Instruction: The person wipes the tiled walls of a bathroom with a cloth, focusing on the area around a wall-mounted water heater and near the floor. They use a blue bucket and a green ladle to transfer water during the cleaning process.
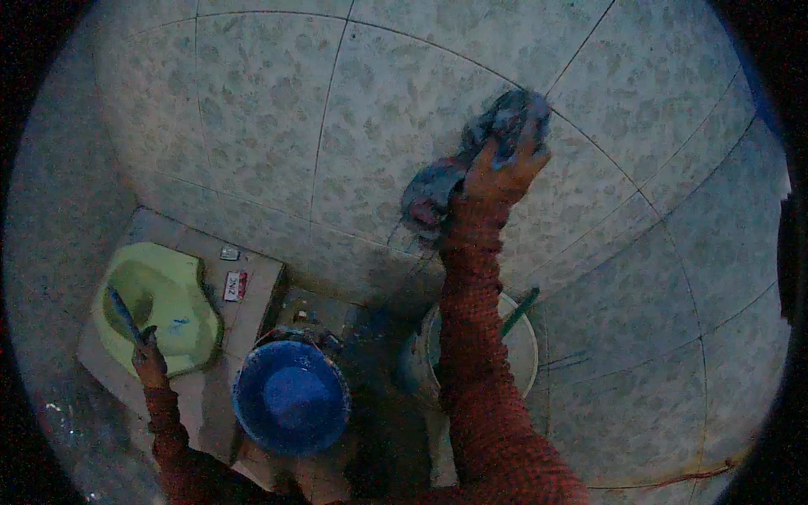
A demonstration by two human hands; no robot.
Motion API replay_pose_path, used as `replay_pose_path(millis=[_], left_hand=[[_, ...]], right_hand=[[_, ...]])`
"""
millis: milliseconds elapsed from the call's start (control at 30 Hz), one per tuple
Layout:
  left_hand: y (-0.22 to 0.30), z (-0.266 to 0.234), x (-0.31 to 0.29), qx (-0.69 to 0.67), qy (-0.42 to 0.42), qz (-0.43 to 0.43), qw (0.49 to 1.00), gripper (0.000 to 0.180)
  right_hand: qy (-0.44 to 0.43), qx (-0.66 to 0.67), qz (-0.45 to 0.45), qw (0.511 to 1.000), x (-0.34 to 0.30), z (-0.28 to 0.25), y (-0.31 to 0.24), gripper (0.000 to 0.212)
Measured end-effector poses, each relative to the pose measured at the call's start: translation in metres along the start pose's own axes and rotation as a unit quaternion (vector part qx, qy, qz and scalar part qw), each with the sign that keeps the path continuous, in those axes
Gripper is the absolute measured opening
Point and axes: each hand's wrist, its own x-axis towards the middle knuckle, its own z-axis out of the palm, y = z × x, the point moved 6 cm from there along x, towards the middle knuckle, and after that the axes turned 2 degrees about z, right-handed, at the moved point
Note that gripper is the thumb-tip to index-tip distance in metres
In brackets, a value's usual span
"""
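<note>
My right hand [505,172] is closed on a dark, bunched grey-blue cloth [509,118], pressed to the patterned tile wall [404,93]. More dark crumpled fabric [431,194] hangs beside my wrist; whether it is the same cloth, I cannot tell. At the lower left, my left hand [150,358] is wrapped round a long, slim blue stick-like thing [122,311], whose kind is unclear in the dim light. It reaches over the pale green squat toilet [206,316].
A blue tub [252,421] stands between my arms. My right forearm partly covers a pale bucket [532,353] with a green stick [520,311] at its rim. Two small packets [235,286] lie on the raised tiled ledge [189,412] by the toilet.
</note>
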Motion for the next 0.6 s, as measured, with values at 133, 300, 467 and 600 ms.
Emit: replay_pose_path(millis=[133, 300, 467, 600], left_hand=[[0.006, 0.009, -0.003, -0.069, -0.016, -0.005, 0.998, 0.027], [0.025, 0.041, 0.005, -0.064, -0.005, 0.016, 0.998, 0.026], [0.018, 0.056, 0.011, -0.026, -0.018, 0.134, 0.990, 0.026], [0.018, 0.063, 0.006, -0.083, -0.008, 0.035, 0.996, 0.025]], right_hand=[[0.013, -0.068, 0.010, 0.998, -0.012, 0.000, 0.018, 0.056], [-0.028, -0.029, -0.043, 0.998, -0.083, 0.019, 0.065, 0.062], [0.018, -0.082, 0.034, 0.996, -0.002, -0.005, 0.025, 0.061], [-0.049, -0.146, 0.033, 0.988, -0.040, 0.009, 0.031, 0.058]])
